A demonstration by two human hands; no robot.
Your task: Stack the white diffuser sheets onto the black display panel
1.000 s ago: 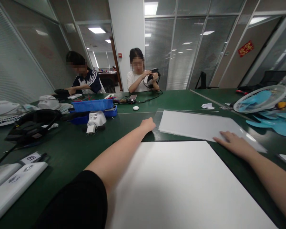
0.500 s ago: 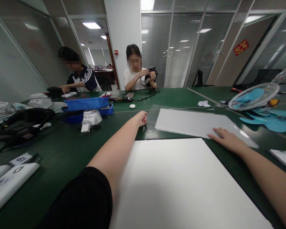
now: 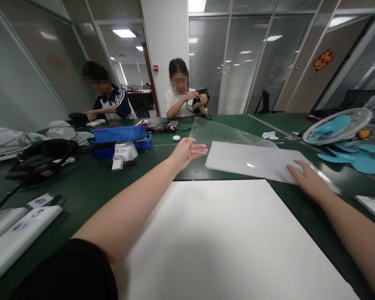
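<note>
Sheet of clear plastic [image 3: 222,132] at 1 o'clock, left end tilted up above the green table [image 3: 90,200], right part over or beside a white sheet [image 3: 253,160]; overlap hard to read. Left hand [image 3: 185,153], at 12, pinches its near-left corner between thumb and fingers, other fingers stretched out. Right hand [image 3: 309,179], at 2, spread, palm down, fingers touching the stack; can't tell which layer. White panel [image 3: 228,237] with dark rim at 6. Blue bins [image 3: 120,134] at 11, fan guard [image 3: 340,125] at 2.

Handling, judged by look: clear sheet likely light, thin, fairly stiff, maybe a slight bow; glossy, so slippery and prone to scratches or cracked corners. Edges may be sharp. Best hold: opposite edges, flat fingertips underneath, thumbs on top, not one corner alone.
</note>
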